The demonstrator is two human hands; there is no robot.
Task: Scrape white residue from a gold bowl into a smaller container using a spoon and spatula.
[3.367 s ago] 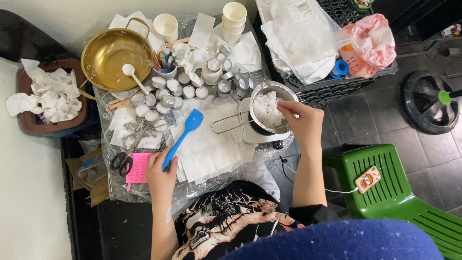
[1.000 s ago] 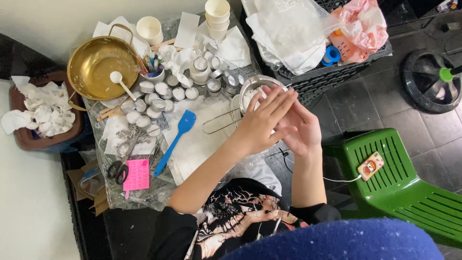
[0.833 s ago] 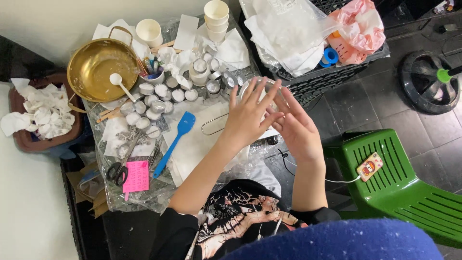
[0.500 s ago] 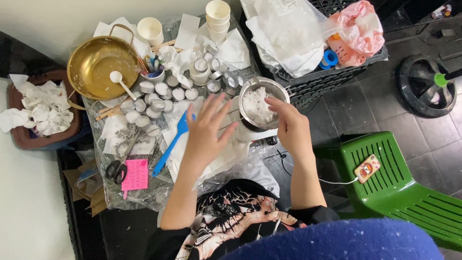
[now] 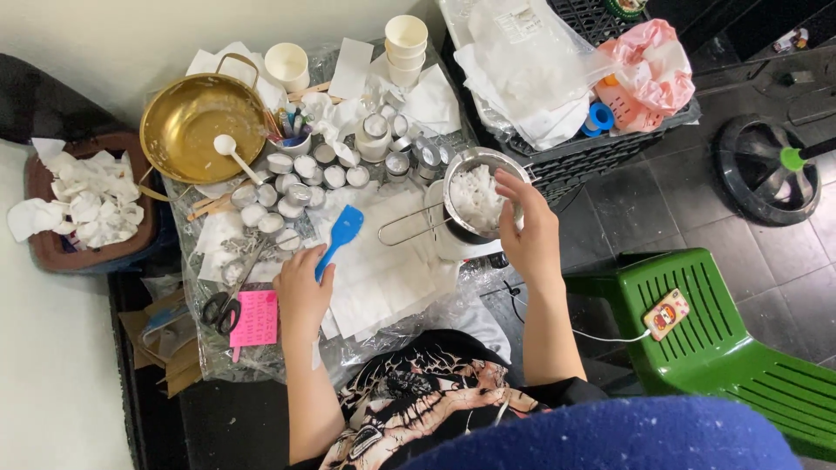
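1. My left hand (image 5: 300, 292) was on the handle end of the blue spatula (image 5: 340, 239), fingers curled around it, blade flat on the white paper (image 5: 383, 278) and pointing away from me.
2. My right hand (image 5: 527, 231) was at the right rim of the steel pot (image 5: 475, 196), thumb and fingers spread loosely over the edge. I couldn't tell if it actually gripped the rim or only touched it.
3. The pot held white chunks (image 5: 475, 196). It sat on a white base, its long wire handle (image 5: 409, 231) sticking out left over the paper.
4. The spatula lay between the pot and the cluster of small round tins (image 5: 292, 187), blade near the tins, not touching them that I could see.
5. The gold pan (image 5: 196, 130) sat far left with a white spoon (image 5: 235, 155) resting on its rim.
6. Scissors (image 5: 222, 309) and a pink note (image 5: 254, 320) lay just left of my left wrist, side by side.
7. Stacked paper cups (image 5: 406, 48) stood at the back; a single cup (image 5: 287, 65) stood near the pan.
8. A brown basket (image 5: 52, 252) of crumpled tissue sat off the table's left edge.
9. A black crate (image 5: 601, 157) with plastic bags stood behind the pot; a green stool (image 5: 723, 348) with a small device on a cable stood to my right.
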